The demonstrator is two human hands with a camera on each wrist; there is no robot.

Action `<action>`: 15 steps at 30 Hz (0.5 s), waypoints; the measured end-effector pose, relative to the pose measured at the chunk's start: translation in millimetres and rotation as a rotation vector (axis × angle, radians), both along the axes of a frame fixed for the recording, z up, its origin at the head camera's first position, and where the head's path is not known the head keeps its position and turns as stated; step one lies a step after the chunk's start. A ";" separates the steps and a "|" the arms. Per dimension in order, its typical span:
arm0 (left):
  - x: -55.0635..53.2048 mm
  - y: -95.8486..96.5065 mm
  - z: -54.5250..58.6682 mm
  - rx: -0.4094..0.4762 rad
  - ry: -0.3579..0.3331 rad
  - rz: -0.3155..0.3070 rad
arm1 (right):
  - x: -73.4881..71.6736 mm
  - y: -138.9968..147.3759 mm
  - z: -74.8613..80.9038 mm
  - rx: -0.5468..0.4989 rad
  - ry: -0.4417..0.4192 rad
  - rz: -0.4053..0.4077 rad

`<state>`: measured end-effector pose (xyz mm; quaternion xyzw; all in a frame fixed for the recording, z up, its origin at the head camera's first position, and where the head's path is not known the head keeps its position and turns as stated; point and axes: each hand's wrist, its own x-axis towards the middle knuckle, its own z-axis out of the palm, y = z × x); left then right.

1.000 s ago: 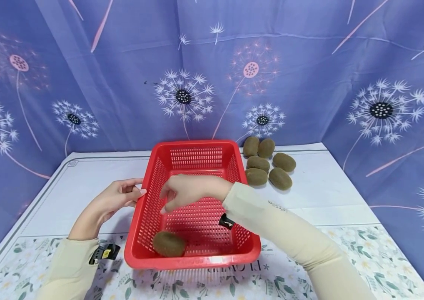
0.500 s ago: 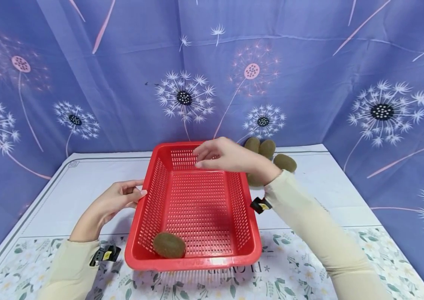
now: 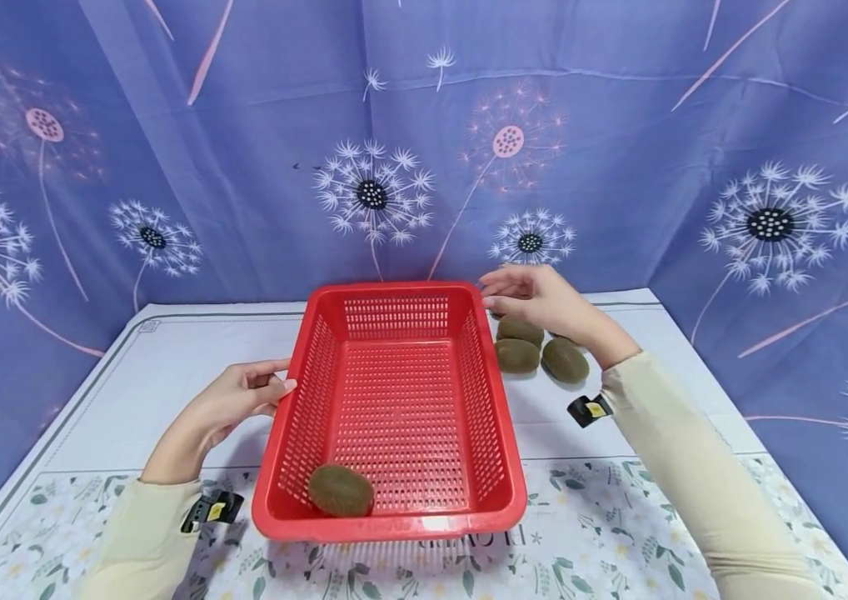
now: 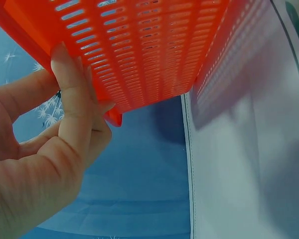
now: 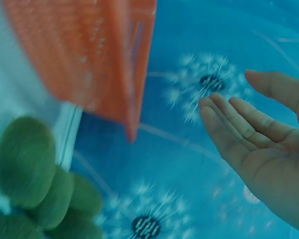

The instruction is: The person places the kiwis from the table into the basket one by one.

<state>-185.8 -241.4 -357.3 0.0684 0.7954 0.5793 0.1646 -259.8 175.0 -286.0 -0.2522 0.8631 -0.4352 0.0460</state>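
A red perforated plastic basket (image 3: 406, 524) stands on the table in the head view, with one brown kiwi (image 3: 341, 490) in its near left corner. My left hand (image 3: 232, 400) grips the basket's left rim between thumb and fingers; the left wrist view shows that hand (image 4: 65, 114) at the rim too. Over the loose kiwis at the basket's far right hovers my right hand (image 3: 540, 300), holding nothing. In the right wrist view its fingers (image 5: 231, 132) are nearly straight and apart from the kiwis (image 5: 25, 162). This hand hides some of the kiwis from the head view.
Several kiwis, one of them a near kiwi (image 3: 565, 360), lie close to the basket's right wall. The table carries a white and floral cloth (image 3: 619, 517). A blue dandelion-print curtain (image 3: 424, 167) rises directly behind the table and along both sides.
My right hand has moved from above the basket's inside, up and right, to over the kiwi group. My left hand stays on the rim, and the kiwi in the basket has not moved.
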 end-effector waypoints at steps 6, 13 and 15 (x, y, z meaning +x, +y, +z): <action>0.3 1.0 0.5 0.011 0.001 0.002 | -4.0 29.0 -14.5 0.048 0.008 -0.076; 1.5 1.8 2.7 -0.001 -0.002 0.009 | -7.1 56.3 -32.7 0.092 -0.022 -0.127; 2.2 1.7 2.8 0.002 -0.005 0.006 | -8.2 63.1 -39.0 0.098 -0.033 -0.128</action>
